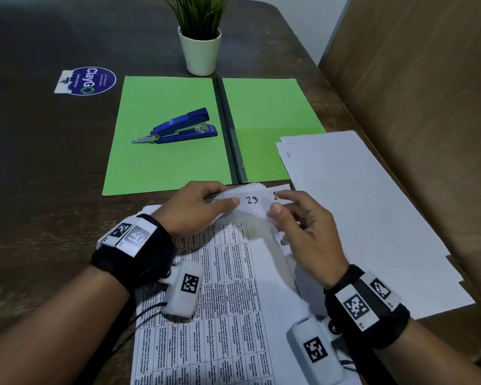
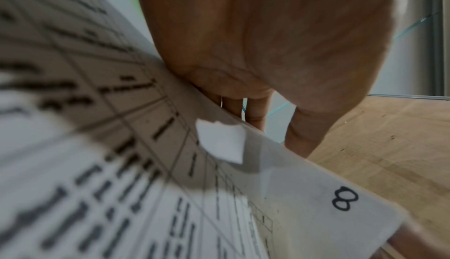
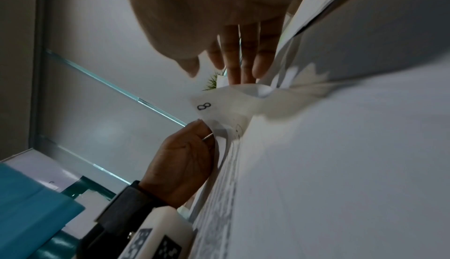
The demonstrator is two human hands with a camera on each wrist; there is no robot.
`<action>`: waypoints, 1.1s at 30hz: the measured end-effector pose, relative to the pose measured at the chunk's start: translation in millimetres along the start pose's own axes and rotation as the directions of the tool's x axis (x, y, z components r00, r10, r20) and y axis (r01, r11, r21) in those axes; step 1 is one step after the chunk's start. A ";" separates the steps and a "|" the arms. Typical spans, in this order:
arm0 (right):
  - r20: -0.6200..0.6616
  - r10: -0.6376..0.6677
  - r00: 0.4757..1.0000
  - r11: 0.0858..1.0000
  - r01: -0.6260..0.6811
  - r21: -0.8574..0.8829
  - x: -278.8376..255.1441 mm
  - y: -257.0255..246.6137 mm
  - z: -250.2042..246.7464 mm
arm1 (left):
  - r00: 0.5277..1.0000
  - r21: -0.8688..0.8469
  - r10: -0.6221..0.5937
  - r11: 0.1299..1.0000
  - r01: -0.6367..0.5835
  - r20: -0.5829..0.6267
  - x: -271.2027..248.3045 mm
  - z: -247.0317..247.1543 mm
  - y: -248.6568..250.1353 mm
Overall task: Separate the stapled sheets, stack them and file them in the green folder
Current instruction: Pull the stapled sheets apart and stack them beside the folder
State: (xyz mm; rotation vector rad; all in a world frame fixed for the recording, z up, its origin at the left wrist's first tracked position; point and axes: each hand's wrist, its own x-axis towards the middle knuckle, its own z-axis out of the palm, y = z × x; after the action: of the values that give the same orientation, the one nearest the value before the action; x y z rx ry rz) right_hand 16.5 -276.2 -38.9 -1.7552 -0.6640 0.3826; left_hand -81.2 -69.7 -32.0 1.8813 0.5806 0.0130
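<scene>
From the head view, the left hand (image 1: 195, 209) pinched the far corner of the stapled sheets (image 1: 228, 287) at the desk's near edge, while the right hand (image 1: 306, 234) peeled a numbered corner back, fingers lightly curled on it; the green folder (image 1: 172, 151) lay open beyond with the blue stapler (image 1: 178, 127) on its left leaf, and loose sheets (image 1: 358, 218) sat toward the right edge. The left wrist view showed a torn corner scrap (image 2: 221, 141), so pulling slowly near the staple seemed wise. The right wrist view showed the folded corner marked 8 (image 3: 207, 107) between both hands
</scene>
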 end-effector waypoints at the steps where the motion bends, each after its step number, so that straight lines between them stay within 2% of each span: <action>1: -0.017 0.009 1.000 1.000 -0.009 0.000 1.5 1.7 -0.2 | 1.000 0.002 -0.004 1.000 0.004 0.005 0.0 -0.4 0.4; 6: -0.006 -0.011 1.000 0.992 0.010 -0.129 4.2 5.2 -1.1 | 0.999 0.062 0.023 0.998 -0.025 0.034 -1.3 -3.7 2.0; 11: 0.022 -0.058 0.998 0.988 0.060 -0.145 6.6 6.6 1.0 | 0.998 0.051 0.035 0.998 -0.038 0.058 -2.2 -5.5 -0.2; 16: 0.092 -0.193 0.977 0.936 0.212 -0.280 5.7 6.5 2.2 | 0.998 -0.032 0.035 0.999 -0.033 0.049 -4.4 -2.6 2.6; 20: 0.085 -0.270 0.959 0.916 0.283 -0.284 6.2 11.2 0.4 | 0.999 -0.053 0.033 0.998 -0.032 0.032 -2.8 -1.6 2.6; 24: 0.079 -0.248 0.965 0.922 0.260 -0.286 5.7 11.3 -0.8 | 0.999 -0.048 0.019 0.999 -0.017 0.036 1.6 -1.2 -0.9; 28: 0.068 -0.193 0.979 0.955 0.203 -0.218 4.7 2.8 0.8 | 0.998 -0.044 0.032 0.999 -0.030 0.045 3.2 -1.7 -3.6; 33: 0.001 -0.172 0.985 0.975 0.171 -0.144 1.6 -4.2 2.9 | 0.999 -0.056 0.034 0.998 -0.032 0.036 1.8 -0.9 -2.6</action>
State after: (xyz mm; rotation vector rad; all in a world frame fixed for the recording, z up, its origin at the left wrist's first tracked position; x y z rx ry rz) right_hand 15.1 -272.2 -35.6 -1.8178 -0.8455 0.2095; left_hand -80.8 -67.5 -34.4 1.8336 0.5192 0.0152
